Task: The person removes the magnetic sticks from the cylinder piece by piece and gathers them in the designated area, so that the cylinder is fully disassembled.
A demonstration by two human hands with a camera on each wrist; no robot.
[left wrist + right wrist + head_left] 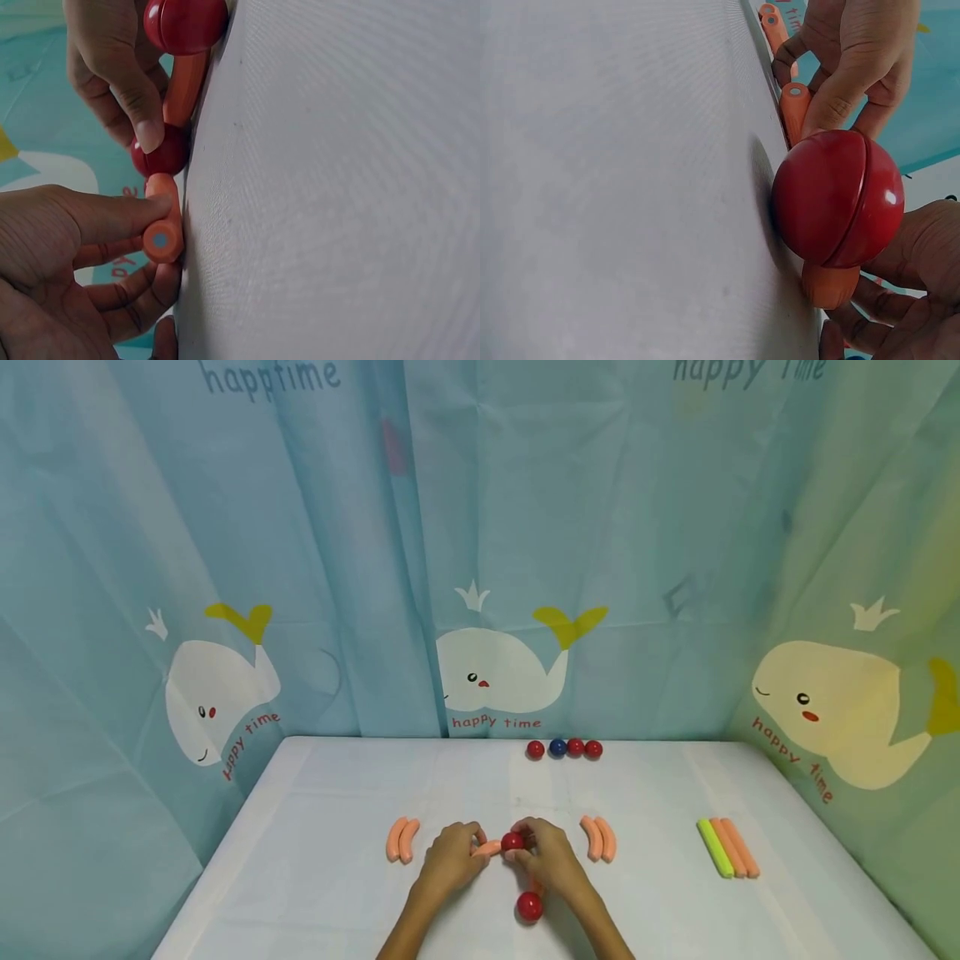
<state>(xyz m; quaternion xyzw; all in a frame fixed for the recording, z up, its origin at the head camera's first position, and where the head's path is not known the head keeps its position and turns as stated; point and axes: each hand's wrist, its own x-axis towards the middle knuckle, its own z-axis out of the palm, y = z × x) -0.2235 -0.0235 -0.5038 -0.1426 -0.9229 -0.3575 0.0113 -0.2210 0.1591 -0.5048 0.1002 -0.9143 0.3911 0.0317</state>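
Note:
My left hand (474, 845) pinches a short orange stick (487, 848) lying on the white table (315, 860); the left wrist view shows its round end (160, 240) between thumb and fingers. The stick's far end meets a red ball (512, 842), which my right hand (522, 850) grips with curled fingers (142, 124). A second orange stick (184, 84) runs from that ball to another red ball (529, 907) near my right wrist, large in the right wrist view (832, 199). My right palm hides most of this stick in the head view.
A row of three red balls and one blue ball (557, 747) lies at the table's back edge. Pairs of orange sticks lie left (402, 840) and right (598, 838) of my hands. A green and two orange sticks (727, 847) lie far right. Whale-print curtains surround the table.

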